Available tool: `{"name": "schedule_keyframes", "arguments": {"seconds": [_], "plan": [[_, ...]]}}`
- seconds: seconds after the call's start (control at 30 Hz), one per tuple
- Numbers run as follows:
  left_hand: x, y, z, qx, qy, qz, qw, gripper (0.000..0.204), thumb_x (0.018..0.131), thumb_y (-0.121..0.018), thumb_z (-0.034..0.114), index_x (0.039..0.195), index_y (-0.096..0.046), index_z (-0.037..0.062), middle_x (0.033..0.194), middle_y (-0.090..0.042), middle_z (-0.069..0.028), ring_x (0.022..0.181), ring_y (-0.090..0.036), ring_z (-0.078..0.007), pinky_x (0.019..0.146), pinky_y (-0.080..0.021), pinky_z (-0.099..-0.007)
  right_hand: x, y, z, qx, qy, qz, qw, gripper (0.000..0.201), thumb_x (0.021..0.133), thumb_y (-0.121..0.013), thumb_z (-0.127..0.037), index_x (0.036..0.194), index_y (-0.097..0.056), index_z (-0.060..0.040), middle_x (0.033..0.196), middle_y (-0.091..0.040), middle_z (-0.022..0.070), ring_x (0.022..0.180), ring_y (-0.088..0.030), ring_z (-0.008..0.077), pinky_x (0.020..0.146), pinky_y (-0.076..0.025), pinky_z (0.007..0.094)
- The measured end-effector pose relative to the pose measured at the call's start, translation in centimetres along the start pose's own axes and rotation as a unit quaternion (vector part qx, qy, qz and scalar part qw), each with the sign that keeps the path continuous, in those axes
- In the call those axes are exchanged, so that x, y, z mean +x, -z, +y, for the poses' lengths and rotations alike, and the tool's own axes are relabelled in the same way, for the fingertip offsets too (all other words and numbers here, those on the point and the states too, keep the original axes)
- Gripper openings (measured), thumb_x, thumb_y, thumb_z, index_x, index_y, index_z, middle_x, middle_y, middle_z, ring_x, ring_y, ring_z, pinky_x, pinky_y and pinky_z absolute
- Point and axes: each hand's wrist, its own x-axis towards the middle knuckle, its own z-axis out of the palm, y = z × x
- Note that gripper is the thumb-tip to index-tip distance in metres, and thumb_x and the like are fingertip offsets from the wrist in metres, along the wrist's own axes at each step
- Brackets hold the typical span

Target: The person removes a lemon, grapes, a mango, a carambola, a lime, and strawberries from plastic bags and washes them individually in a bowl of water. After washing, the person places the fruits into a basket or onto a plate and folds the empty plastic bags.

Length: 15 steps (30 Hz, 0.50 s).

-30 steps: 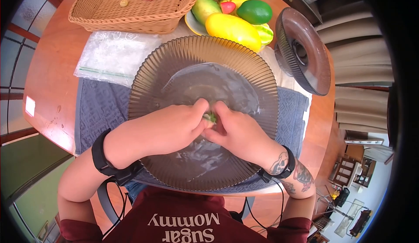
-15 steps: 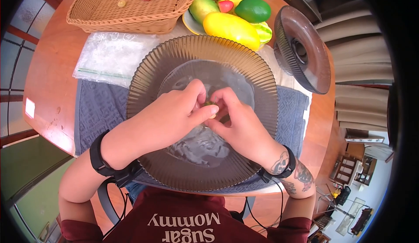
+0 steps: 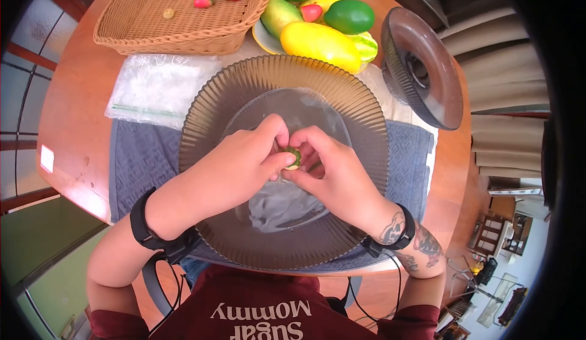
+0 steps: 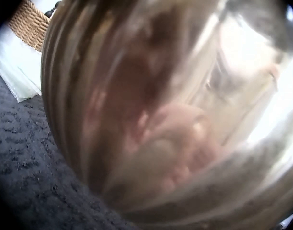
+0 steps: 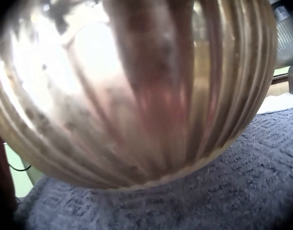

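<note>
Over the middle of a large ribbed smoky glass bowl [image 3: 281, 251] holding water, both hands meet at a small fruit with a green leafy top [image 3: 294, 157]. The left hand [image 3: 244, 157] pinches it between thumb and fingers from one side; the right hand [image 3: 329, 166] grips it from the other side. Fingers cover most of the fruit. In the left wrist view the ribbed bowl [image 4: 70, 96] fills the picture, with blurred skin tones behind its wall. The right wrist view also shows mostly the bowl wall [image 5: 232, 81].
A wicker basket [image 3: 177, 41] with several small fruits stands at the back left, beside a clear plastic bag [image 3: 155, 90]. Green and yellow fruits [image 3: 320, 46] lie on a plate behind the bowl. A glass stand [image 3: 448, 77] is at right. Blue towel [image 3: 406, 157] lies underneath.
The hands have risen slightly from the bowl's centre compared with a second ago, and the fruit between them has turned, showing more of its green top. The head view has shifted a little.
</note>
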Motion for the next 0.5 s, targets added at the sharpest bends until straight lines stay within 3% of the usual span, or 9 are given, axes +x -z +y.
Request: {"name": "schedule_keyframes", "arguments": {"seconds": [0.1,0.2,0.27,0.3,0.4,0.47,0.5], "plan": [[0.1,-0.1,0.1,-0.007,-0.002,0.011,1.0,0.014,0.101,-0.053,0.013,0.106,-0.045,0.0025,0.086,-0.064,-0.0103,0.077,-0.063,-0.017,0.07,-0.05,-0.0315,0.0,0.0,0.0,-0.018,0.011,0.014,1.0,0.034,0.084,-0.071,-0.003,0.112,-0.051,-0.0052,0.085,-0.058,0.0105,0.074,-0.061,0.0227,0.069,-0.052,0.034],[0.2,-0.6,-0.4,-0.014,-0.016,0.042,0.999,0.015,0.102,-0.051,0.013,0.111,-0.046,0.002,0.09,-0.064,-0.0106,0.077,-0.063,-0.0173,0.071,-0.05,-0.0313,-0.2,-0.2,0.1,0.011,0.003,0.035,0.999,0.036,0.085,-0.07,-0.008,0.112,-0.047,-0.0028,0.088,-0.06,0.0144,0.077,-0.064,0.0285,0.069,-0.052,0.0382],[0.1,-0.6,-0.5,-0.009,-0.026,0.059,0.998,0.017,0.102,-0.051,0.013,0.114,-0.046,0.0017,0.092,-0.063,-0.0109,0.077,-0.063,-0.0177,0.072,-0.05,-0.0313,-0.3,-0.1,0.0,-0.102,-0.047,0.033,0.993,0.038,0.088,-0.068,-0.016,0.112,-0.044,-0.0007,0.093,-0.062,0.0201,0.084,-0.065,0.0353,0.072,-0.052,0.0434],[0.1,-0.5,-0.4,0.009,-0.018,0.041,0.999,0.02,0.102,-0.052,0.015,0.116,-0.047,0.0015,0.094,-0.064,-0.0115,0.077,-0.063,-0.0182,0.072,-0.05,-0.0317,-0.3,0.0,0.1,-0.098,-0.045,0.038,0.993,0.038,0.088,-0.068,-0.016,0.112,-0.044,-0.0007,0.093,-0.062,0.0201,0.084,-0.065,0.0353,0.072,-0.052,0.0434],[-0.1,-0.3,0.7,0.071,0.044,0.011,0.996,0.029,0.1,-0.057,0.021,0.12,-0.049,0.0009,0.093,-0.064,-0.0136,0.076,-0.063,-0.0196,0.071,-0.05,-0.0333,-0.3,0.2,0.1,-0.16,-0.082,-0.005,0.984,0.036,0.089,-0.068,-0.025,0.107,-0.048,0.0001,0.092,-0.066,0.0222,0.086,-0.066,0.0393,0.073,-0.052,0.0474],[-0.1,-0.2,1.2,0.11,0.069,-0.032,0.991,0.032,0.098,-0.061,0.025,0.116,-0.051,-0.0001,0.089,-0.065,-0.0159,0.078,-0.064,-0.022,0.072,-0.05,-0.0349,-0.6,0.1,-0.3,-0.208,-0.064,-0.092,0.972,0.035,0.088,-0.07,-0.029,0.102,-0.054,-0.001,0.084,-0.068,0.0202,0.081,-0.067,0.0393,0.07,-0.054,0.0478],[-0.1,-0.4,0.3,0.106,0.027,-0.022,0.994,0.03,0.096,-0.062,0.026,0.106,-0.052,-0.0001,0.085,-0.065,-0.0203,0.083,-0.066,-0.0389,0.07,-0.049,-0.0446,-0.7,0.3,-0.4,-0.204,-0.056,-0.098,0.972,0.033,0.088,-0.069,-0.032,0.097,-0.058,-0.0021,0.08,-0.069,0.0184,0.077,-0.068,0.04,0.068,-0.054,0.0484]]}}
